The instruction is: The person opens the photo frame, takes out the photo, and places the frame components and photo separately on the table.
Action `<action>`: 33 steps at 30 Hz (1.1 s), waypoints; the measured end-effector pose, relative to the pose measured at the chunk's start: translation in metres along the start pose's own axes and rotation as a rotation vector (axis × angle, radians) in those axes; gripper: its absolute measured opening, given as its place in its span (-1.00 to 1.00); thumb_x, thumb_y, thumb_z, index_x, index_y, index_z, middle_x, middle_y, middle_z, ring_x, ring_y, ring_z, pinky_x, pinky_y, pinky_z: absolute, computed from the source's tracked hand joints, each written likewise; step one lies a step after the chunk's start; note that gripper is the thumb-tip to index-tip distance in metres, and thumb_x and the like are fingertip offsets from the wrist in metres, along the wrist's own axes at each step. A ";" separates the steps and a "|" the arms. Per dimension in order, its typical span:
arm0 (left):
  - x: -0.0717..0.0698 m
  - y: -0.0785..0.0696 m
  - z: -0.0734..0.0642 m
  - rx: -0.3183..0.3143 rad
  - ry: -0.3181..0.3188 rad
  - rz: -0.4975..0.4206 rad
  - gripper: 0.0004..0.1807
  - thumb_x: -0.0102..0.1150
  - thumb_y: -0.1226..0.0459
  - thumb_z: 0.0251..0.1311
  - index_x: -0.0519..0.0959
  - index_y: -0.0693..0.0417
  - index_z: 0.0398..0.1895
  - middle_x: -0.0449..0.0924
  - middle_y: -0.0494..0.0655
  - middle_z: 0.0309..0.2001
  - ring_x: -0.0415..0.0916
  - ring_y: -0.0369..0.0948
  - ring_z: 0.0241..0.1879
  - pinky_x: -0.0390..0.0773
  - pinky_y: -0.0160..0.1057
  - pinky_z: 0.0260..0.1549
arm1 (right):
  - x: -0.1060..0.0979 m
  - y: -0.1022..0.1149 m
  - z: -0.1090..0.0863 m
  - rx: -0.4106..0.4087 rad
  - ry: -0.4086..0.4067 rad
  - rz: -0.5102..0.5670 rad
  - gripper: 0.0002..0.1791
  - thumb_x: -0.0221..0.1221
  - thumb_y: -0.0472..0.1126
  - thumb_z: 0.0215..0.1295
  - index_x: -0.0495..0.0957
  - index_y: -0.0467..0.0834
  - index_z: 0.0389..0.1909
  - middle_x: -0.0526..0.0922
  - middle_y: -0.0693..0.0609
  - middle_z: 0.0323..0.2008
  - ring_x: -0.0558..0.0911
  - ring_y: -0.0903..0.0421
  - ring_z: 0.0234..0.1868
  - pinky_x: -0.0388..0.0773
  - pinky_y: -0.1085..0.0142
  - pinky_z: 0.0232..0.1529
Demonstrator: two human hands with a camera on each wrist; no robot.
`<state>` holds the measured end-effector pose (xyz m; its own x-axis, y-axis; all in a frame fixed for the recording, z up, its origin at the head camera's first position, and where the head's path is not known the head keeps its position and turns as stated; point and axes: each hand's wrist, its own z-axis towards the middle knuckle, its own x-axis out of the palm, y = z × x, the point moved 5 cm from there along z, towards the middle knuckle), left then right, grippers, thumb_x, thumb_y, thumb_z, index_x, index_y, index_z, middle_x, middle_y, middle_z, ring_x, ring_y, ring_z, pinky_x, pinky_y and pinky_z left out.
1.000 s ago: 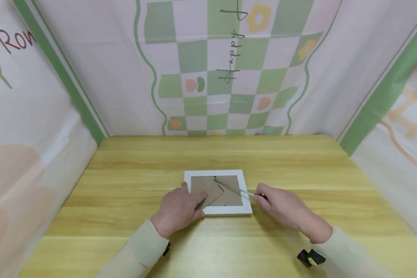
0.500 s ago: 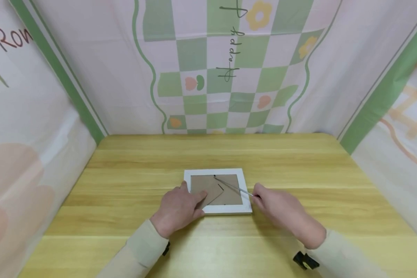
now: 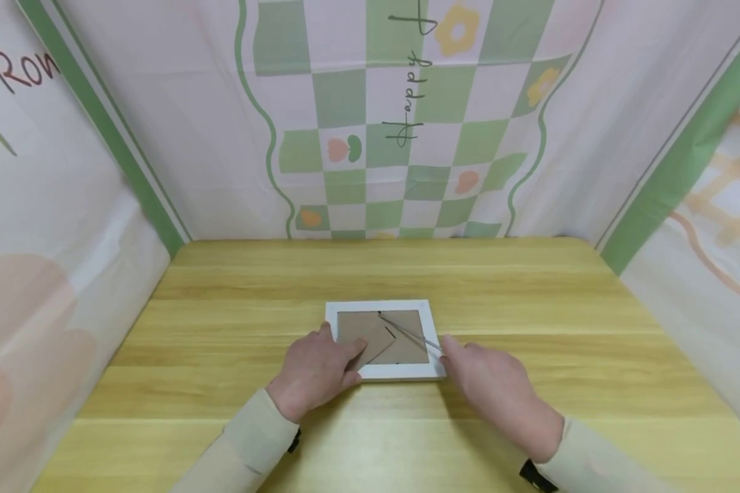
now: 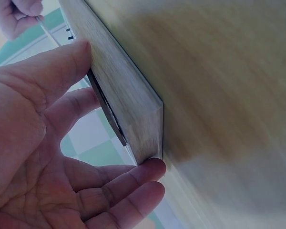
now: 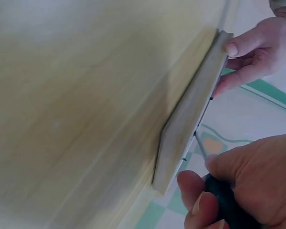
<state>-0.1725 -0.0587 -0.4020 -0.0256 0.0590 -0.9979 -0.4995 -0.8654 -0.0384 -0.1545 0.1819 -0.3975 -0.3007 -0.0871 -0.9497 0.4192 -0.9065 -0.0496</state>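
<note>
A white picture frame (image 3: pixel 407 372) lies face down on the table, its brown backing board (image 3: pixel 410 322) showing. My left hand (image 3: pixel 317 370) grips its left end. The thumb touches the near side edge, one finger lies over the backing, and other fingers reach round the corner. A screwdriver (image 3: pixel 421 338) with a thin metal shaft is held in my right hand (image 3: pixel 499 394), just right of the frame. Its dark handle (image 5: pixel 221 198), partly covered by the fingers, shows in the right wrist view. The tip meets the backing near a small black tab (image 3: pixel 379 313) at the far edge.
The wood-grain table (image 3: pixel 271 281) extends around the frame on all sides. A patterned cloth (image 3: pixel 388 150) hangs behind its far edge, with more cloth at left and right. Black straps show by both sleeves.
My right hand has moved slightly left and nearer to me, closer to the frame, while the screwdriver tip stays near the far tab. The left hand and frame hold their place.
</note>
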 end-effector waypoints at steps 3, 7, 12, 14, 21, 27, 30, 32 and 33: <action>0.000 0.000 0.000 -0.004 0.007 -0.001 -0.38 0.33 -0.18 0.29 0.59 -0.23 0.37 0.59 0.56 0.13 0.71 0.28 -0.09 0.75 0.12 -0.37 | -0.003 0.000 -0.001 -0.076 -0.138 -0.039 -0.72 0.24 -0.06 0.47 0.36 -0.07 -0.32 0.11 0.19 -0.73 0.08 0.26 -0.78 0.02 0.40 -0.84; 0.001 0.000 -0.001 -0.005 0.012 0.004 -0.37 0.32 -0.19 0.29 0.58 -0.24 0.38 0.57 0.57 0.14 0.71 0.28 -0.09 0.75 0.12 -0.37 | -0.011 0.002 -0.002 -0.176 -0.335 -0.076 -0.56 -0.21 0.04 0.70 0.35 -0.10 -0.40 -0.02 0.22 -0.69 -0.05 0.31 -0.74 -0.13 0.44 -0.80; 0.002 0.000 -0.001 0.003 0.005 0.017 -0.37 0.31 -0.19 0.29 0.58 -0.23 0.38 0.58 0.57 0.13 0.71 0.27 -0.11 0.75 0.11 -0.39 | -0.017 0.005 -0.003 -0.211 -0.418 -0.084 -0.47 -0.41 0.02 0.70 0.33 -0.10 -0.45 -0.06 0.25 -0.66 -0.08 0.34 -0.70 -0.20 0.48 -0.76; 0.002 0.000 -0.002 0.005 0.002 0.024 -0.37 0.31 -0.20 0.29 0.59 -0.24 0.37 0.58 0.57 0.13 0.72 0.26 -0.13 0.75 0.10 -0.41 | -0.018 0.005 -0.002 -0.208 -0.411 -0.087 -0.49 -0.39 -0.01 0.70 0.32 -0.09 -0.45 -0.04 0.24 -0.66 -0.06 0.34 -0.69 -0.19 0.48 -0.76; 0.003 0.000 -0.002 -0.013 0.026 0.018 -0.37 0.30 -0.20 0.30 0.57 -0.26 0.39 0.57 0.56 0.16 0.71 0.24 -0.10 0.75 0.08 -0.40 | -0.023 -0.001 0.002 -0.223 -0.396 -0.074 -0.46 -0.36 0.06 0.72 0.38 -0.07 -0.44 -0.02 0.25 -0.68 -0.11 0.36 -0.66 -0.22 0.50 -0.73; 0.003 0.000 -0.001 -0.019 0.036 0.002 -0.38 0.30 -0.20 0.30 0.58 -0.27 0.39 0.55 0.56 0.19 0.71 0.26 -0.06 0.75 0.10 -0.36 | -0.020 -0.022 0.009 -0.079 -0.170 0.063 -0.83 0.26 -0.06 0.43 0.53 0.06 -0.39 0.17 0.30 -0.74 0.06 0.34 -0.71 0.02 0.39 -0.76; 0.003 0.000 -0.002 -0.024 0.042 -0.010 -0.38 0.30 -0.19 0.30 0.58 -0.27 0.39 0.53 0.56 0.21 0.70 0.26 -0.04 0.75 0.10 -0.35 | -0.018 -0.029 0.012 -0.018 -0.081 0.099 -0.85 0.35 -0.09 0.36 0.57 0.11 -0.37 0.27 0.33 -0.72 0.17 0.32 -0.71 0.12 0.35 -0.75; 0.003 0.000 -0.002 -0.030 0.049 -0.016 -0.38 0.30 -0.19 0.30 0.57 -0.28 0.39 0.52 0.55 0.23 0.70 0.26 -0.03 0.75 0.10 -0.33 | -0.016 -0.032 0.014 -0.014 -0.052 0.110 -0.87 0.34 -0.08 0.37 0.59 0.12 -0.36 0.34 0.35 -0.70 0.21 0.33 -0.70 0.16 0.35 -0.73; 0.003 0.001 -0.002 -0.032 0.052 -0.019 -0.38 0.30 -0.19 0.31 0.57 -0.28 0.39 0.52 0.55 0.24 0.69 0.26 -0.02 0.75 0.10 -0.33 | -0.016 -0.033 0.014 -0.015 -0.038 0.117 -0.88 0.34 -0.08 0.38 0.60 0.13 -0.35 0.36 0.35 -0.68 0.22 0.33 -0.69 0.16 0.35 -0.73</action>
<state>-0.1712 -0.0600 -0.4048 0.0292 0.0501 -0.9983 -0.4711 -0.8802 -0.0580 -0.1759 0.2072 -0.3766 -0.2808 -0.2080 -0.9370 0.4662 -0.8829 0.0563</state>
